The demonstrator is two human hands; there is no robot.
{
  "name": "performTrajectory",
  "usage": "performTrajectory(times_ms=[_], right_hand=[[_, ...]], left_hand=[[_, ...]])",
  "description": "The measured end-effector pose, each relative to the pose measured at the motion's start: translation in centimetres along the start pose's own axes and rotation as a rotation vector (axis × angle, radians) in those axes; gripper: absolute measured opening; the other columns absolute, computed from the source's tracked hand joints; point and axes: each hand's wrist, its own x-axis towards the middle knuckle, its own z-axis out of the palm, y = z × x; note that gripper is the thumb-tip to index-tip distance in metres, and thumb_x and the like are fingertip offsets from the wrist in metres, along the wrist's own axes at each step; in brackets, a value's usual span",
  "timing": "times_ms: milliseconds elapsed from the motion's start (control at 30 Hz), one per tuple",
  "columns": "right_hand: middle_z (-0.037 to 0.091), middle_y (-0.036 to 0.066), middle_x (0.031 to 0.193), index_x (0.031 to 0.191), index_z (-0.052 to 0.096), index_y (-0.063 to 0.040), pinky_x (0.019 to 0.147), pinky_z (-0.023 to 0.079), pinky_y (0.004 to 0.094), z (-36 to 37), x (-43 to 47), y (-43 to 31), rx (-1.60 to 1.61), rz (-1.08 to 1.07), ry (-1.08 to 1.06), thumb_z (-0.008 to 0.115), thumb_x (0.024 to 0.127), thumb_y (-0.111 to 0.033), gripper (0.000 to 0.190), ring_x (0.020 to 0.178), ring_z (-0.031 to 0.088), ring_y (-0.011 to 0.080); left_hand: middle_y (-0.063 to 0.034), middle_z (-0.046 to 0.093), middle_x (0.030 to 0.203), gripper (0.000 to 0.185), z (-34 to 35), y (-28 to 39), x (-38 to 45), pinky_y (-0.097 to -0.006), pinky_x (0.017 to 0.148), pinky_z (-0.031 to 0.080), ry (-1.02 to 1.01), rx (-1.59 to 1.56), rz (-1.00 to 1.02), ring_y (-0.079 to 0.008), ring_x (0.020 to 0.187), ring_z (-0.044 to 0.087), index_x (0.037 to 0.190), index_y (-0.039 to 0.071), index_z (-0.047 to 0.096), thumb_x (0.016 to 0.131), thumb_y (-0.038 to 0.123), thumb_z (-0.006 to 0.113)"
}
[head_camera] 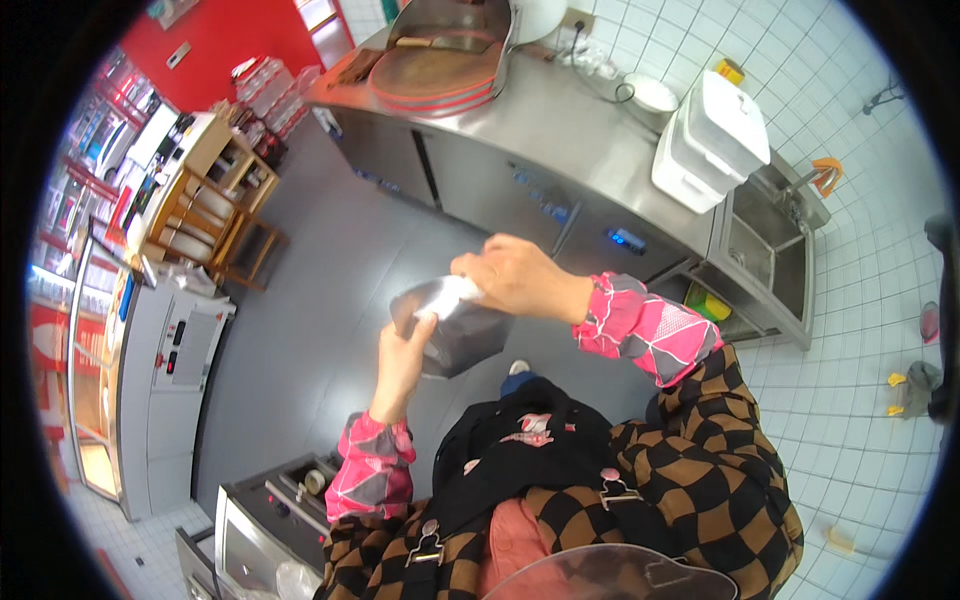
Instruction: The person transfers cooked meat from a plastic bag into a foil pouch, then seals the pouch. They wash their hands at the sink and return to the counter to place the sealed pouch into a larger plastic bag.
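In front of my body a dark, glossy, thin-walled piece that looks like a plastic bag hangs above the grey floor. My left hand pinches its near left edge, with the thumb on top. My right hand has its fingers closed on the upper right edge, the knuckles turned up. A bright glare between the hands hides part of its surface. Both forearms wear pink and grey patterned sleeve covers. Below the hands is a black apron with metal buckles.
A steel counter runs across the far side. On it are a round chopping board with a cleaver, white lidded containers and a white bowl. A steel sink adjoins its right end. At left stand a wooden chair and a grey cabinet.
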Motion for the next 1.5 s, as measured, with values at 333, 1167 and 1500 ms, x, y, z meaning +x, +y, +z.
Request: performTrajectory(times_ms=[333,1167,1500], right_hand=[[0.061,0.000,0.076,0.088,0.059,-0.012,0.054,0.044,0.0303,-4.0,-4.4,18.1,-0.053,0.045,0.083,0.058,0.073,-0.011,0.016,0.055,0.056,0.0183],[0.058,0.012,0.087,0.084,0.063,-0.012,0.068,0.048,0.0430,18.4,-3.4,64.2,-0.129,0.972,0.171,0.051,0.082,-0.010,0.013,0.083,0.059,0.0335],[0.056,0.012,0.083,0.087,0.063,-0.014,0.064,0.048,0.0450,18.1,-1.2,67.5,-0.116,1.028,0.080,0.051,0.081,-0.007,0.015,0.075,0.060,0.0339]], left_hand=[[-0.0008,0.062,0.090,0.027,7.1,1.3,11.3,-0.0252,0.074,0.043,-0.035,0.019,-0.084,-0.0086,0.082,0.053,0.108,-0.002,0.061,0.088,0.016,0.060],[-0.0018,0.060,0.082,0.017,11.1,2.4,42.1,-0.0242,0.064,0.043,-0.057,0.064,-0.263,-0.0086,0.072,0.052,0.096,-0.004,0.061,0.088,0.012,0.060],[-0.0010,0.054,0.071,0.022,12.1,3.7,43.1,-0.0236,0.057,0.040,-0.119,0.096,-0.295,-0.0079,0.063,0.047,0.088,-0.004,0.063,0.087,0.018,0.062]])
